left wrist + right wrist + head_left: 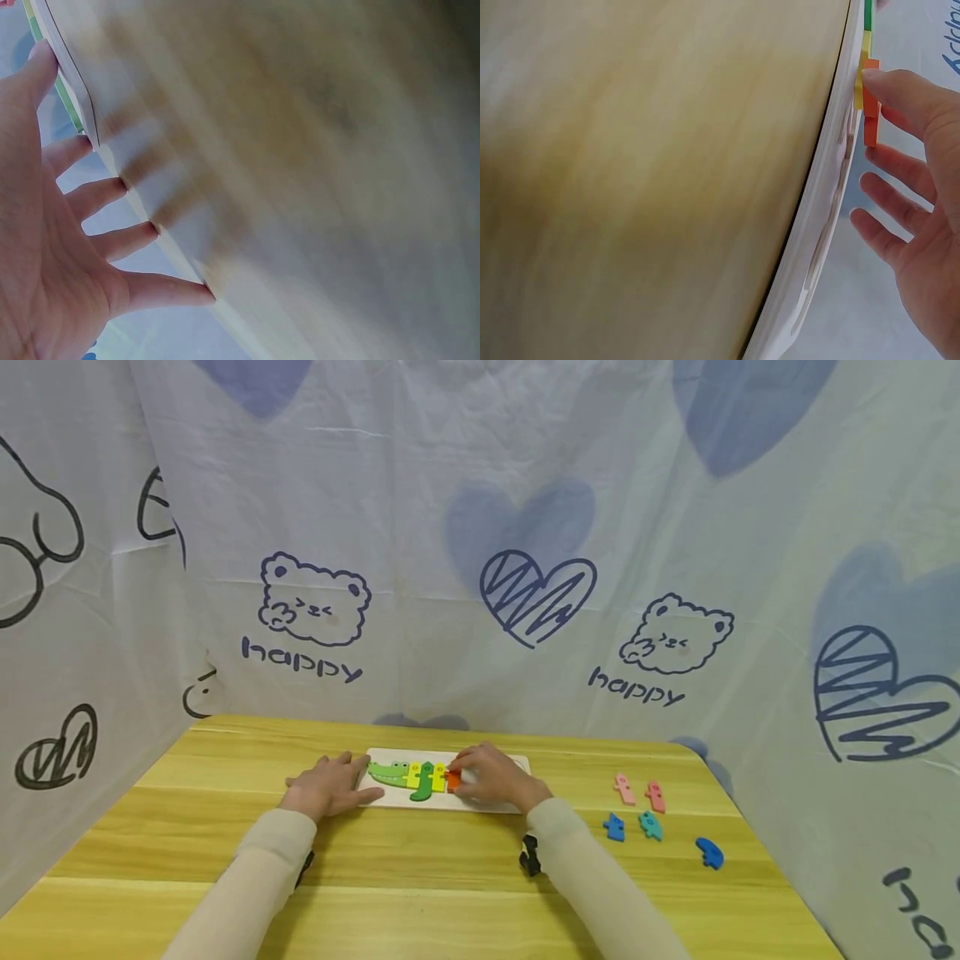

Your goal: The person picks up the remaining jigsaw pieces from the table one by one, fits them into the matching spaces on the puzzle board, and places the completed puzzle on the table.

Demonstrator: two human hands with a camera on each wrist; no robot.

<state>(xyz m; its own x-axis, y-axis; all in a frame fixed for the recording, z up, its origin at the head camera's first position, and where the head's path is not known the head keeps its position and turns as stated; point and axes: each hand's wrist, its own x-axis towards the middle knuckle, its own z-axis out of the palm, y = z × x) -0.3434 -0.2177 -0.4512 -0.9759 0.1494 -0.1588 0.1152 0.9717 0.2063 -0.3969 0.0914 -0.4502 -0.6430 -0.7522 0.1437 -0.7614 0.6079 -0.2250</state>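
Note:
A white puzzle board (390,802) lies near the far edge of the table, with a green crocodile head piece (390,773) at its left end. To the right of the head sit yellow pieces (439,779) and a green piece with a leg (423,783). My right hand (493,775) pinches an orange puzzle piece (871,105) between thumb and finger, over the board beside the yellow piece; its other fingers are loosely bent. Spread wide, my left hand (327,786) rests at the board's left end, its thumb on the board and the other fingertips touching the table (300,187).
Loose pieces lie on the right of the table: two pink pieces (624,789), a blue piece (614,827), a teal piece (650,826) and a curved blue piece (709,853). A white printed curtain (427,652) hangs behind the table and along its sides.

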